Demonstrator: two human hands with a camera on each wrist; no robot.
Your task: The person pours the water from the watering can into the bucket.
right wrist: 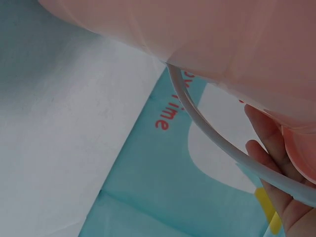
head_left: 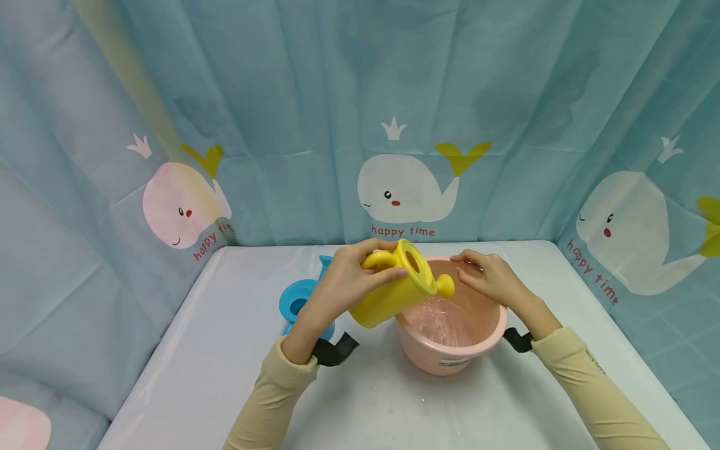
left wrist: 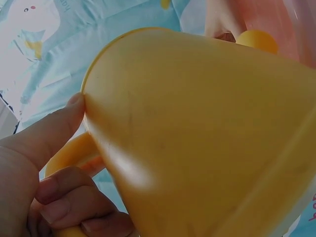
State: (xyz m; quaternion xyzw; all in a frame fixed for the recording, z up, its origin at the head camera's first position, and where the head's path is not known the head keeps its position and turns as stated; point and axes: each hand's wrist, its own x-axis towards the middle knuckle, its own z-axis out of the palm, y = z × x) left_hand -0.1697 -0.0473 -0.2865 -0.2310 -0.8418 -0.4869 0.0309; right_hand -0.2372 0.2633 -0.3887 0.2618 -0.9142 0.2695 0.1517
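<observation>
My left hand (head_left: pixel 351 278) grips the handle of a yellow watering can (head_left: pixel 388 294), its fingers curled through the loop and the thumb along the rim. The can is tilted, its round spout (head_left: pixel 445 285) over a pink bucket (head_left: pixel 413 340). Rippled water (head_left: pixel 441 322) lies in the bucket. My right hand (head_left: pixel 495 278) holds the bucket's far right rim, thumb inside and fingers outside. In the right wrist view, those fingers (right wrist: pixel 269 148) show against the outer wall, near the bucket's pale curved handle (right wrist: pixel 217 138). The can's bottom faces the lower right in the left wrist view.
A blue plastic toy (head_left: pixel 295 300) stands left of the can, partly hidden behind my left hand and wrist. Small water drops (head_left: pixel 422 399) dot the white table (head_left: pixel 214 375) in front of the bucket. A blue whale-print curtain (head_left: pixel 292 125) surrounds the table's back and sides.
</observation>
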